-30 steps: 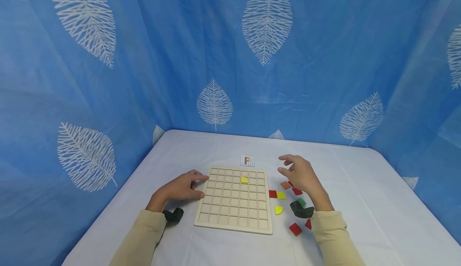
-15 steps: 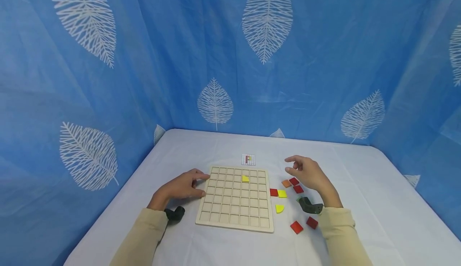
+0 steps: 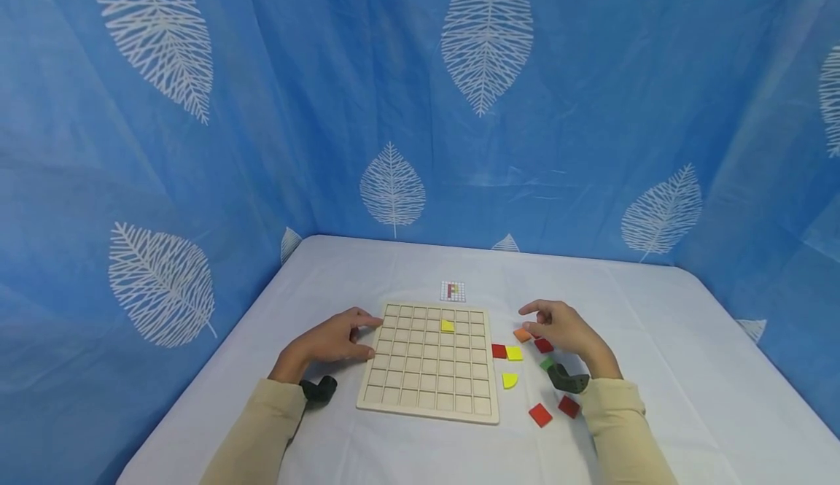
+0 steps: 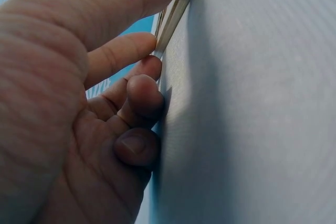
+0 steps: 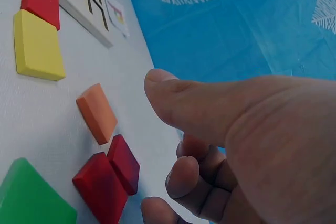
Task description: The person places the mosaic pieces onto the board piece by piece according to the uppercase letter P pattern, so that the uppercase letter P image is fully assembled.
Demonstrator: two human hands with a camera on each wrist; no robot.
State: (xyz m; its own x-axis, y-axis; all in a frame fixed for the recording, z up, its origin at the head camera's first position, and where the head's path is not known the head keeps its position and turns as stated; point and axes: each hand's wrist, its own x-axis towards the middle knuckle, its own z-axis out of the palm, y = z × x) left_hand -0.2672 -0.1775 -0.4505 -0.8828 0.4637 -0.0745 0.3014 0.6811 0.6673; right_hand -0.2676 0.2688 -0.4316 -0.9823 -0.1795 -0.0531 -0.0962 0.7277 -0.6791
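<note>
Left hand [image 3: 331,339]: thumb and forefinger spread, touching left edge of pale wooden grid board [image 3: 428,381] on white tablecloth [image 3: 367,448] | right hand [image 3: 563,330]: fingers loosely parted near orange tile [image 3: 521,335] and red tile [image 3: 544,346]

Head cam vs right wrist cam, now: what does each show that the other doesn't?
Only head: the left hand, yellow tile on the board, rounded yellow tile, two nearest red tiles.

Only right wrist: palm-side close-up of the right hand's lower fingers, and most of the far red tile, largely hand-covered in head.

Both: right hand, orange tile, green tile, pattern card, red-and-yellow pair beside the board (right wrist catches just part of it).
</note>
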